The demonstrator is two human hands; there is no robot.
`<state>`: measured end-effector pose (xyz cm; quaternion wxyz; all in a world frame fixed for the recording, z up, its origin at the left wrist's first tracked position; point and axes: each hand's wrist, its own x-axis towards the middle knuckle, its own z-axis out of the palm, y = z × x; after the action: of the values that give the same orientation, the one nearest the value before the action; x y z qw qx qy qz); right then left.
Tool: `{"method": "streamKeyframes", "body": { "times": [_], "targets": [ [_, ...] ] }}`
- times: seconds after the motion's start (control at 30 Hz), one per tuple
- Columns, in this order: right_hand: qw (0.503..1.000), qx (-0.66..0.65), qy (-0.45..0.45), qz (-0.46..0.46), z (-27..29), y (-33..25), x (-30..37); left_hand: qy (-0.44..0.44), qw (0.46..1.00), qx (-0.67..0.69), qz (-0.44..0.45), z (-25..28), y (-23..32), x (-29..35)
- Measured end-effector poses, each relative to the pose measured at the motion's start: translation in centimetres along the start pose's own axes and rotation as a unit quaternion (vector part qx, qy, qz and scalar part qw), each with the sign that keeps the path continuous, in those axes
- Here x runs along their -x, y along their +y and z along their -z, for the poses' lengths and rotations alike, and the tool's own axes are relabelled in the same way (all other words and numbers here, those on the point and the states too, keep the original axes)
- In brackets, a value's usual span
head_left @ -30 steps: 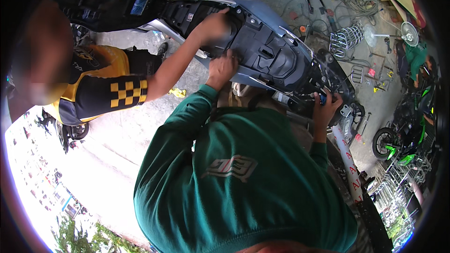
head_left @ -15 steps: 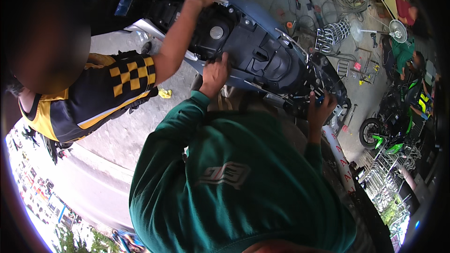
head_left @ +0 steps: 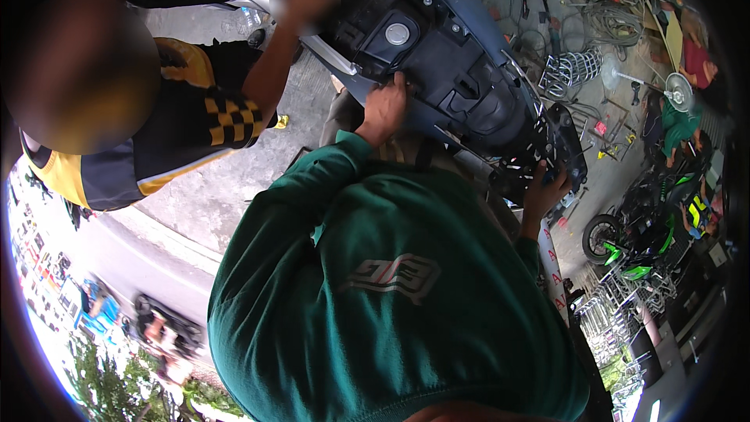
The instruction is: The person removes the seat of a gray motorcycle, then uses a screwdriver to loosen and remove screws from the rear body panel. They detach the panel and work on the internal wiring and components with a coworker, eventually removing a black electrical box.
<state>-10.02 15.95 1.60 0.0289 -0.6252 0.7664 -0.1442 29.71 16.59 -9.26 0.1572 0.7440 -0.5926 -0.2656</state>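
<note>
My left hand (head_left: 383, 112) is closed at the near edge of a motor scooter's body (head_left: 473, 12), which has its seat off and its black inner tray (head_left: 441, 62) exposed. Whatever its fingers pinch, if anything, is hidden. Over on the right, my right hand (head_left: 544, 190) rests against the scooter's black rear end (head_left: 564, 137), its fingers apart. A round light-coloured cap (head_left: 397, 33) sits in the tray, left of centre. Both my arms are in green sleeves (head_left: 328, 168).
At left a co-worker in a black and yellow shirt (head_left: 199, 137) reaches to the scooter's front with a blurred hand (head_left: 309, 0). Cables (head_left: 613, 25), a metal coil-like rack (head_left: 570, 70) and a fan (head_left: 678, 92) stand beyond. A black and green motorcycle (head_left: 637, 238) is at right.
The view has shifted, so the scooter sits further right and higher. The co-worker's hand has moved from the far side rail toward the front near side. My hands stay at about the same places on the scooter.
</note>
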Motion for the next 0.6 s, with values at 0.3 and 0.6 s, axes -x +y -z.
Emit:
{"method": "streamKeyframes", "body": {
  "times": [0.3, 0.6],
  "targets": [
    [0.989, 0.121, 0.069, 0.056, 1.3, -5.2, -2.8, 0.023, 0.997, -0.053, -0.046, -0.8, -0.6, -0.7],
    [0.942, -0.165, -0.156, 0.247, -5.9, -20.2, -9.7, -0.003, 0.997, -0.066, -0.035, 0.3, 0.0, -0.8]
  ]
}}
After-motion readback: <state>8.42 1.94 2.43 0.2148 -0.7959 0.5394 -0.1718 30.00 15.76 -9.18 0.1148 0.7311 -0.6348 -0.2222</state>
